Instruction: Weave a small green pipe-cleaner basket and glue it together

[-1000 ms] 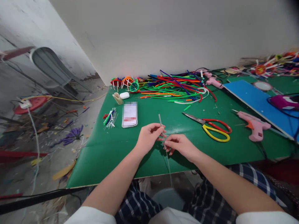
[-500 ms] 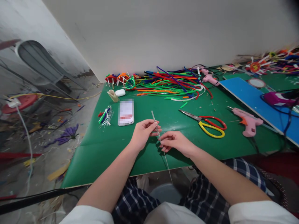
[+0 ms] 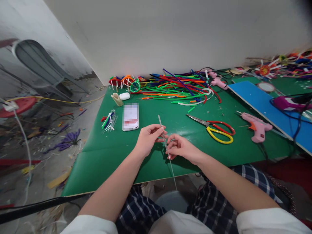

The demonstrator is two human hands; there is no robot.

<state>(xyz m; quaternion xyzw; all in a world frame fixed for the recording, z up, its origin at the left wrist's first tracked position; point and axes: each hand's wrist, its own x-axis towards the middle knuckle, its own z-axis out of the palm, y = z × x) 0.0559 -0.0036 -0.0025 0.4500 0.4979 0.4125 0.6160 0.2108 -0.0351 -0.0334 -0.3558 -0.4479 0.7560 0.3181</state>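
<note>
A thin, pale grey stick [image 3: 171, 166] slants across the front of the green table, its upper end a little wider than the rest. My left hand [image 3: 149, 139] is closed in a pinch on its upper part. Just below, my right hand [image 3: 181, 148] also has thumb and fingers pinched around it. From there the thin lower end runs down past the table edge, over my lap. What the stick is made of I cannot make out. Scissors [image 3: 211, 128] with one red and one yellow handle lie to the right of my hands, blades pointing left.
A phone [image 3: 131, 125] lies left of my hands, beside a small bundle of thin sticks [image 3: 109, 121]. Many coloured fuzzy stems [image 3: 175, 85] are heaped along the back. To the right are a pink glue gun [image 3: 257, 127] and a blue board [image 3: 265, 107].
Both hands keep their pinch on the stick. My right hand has shifted slightly up, and the stick's lower end has swung a little left. The whole view has moved slightly.
</note>
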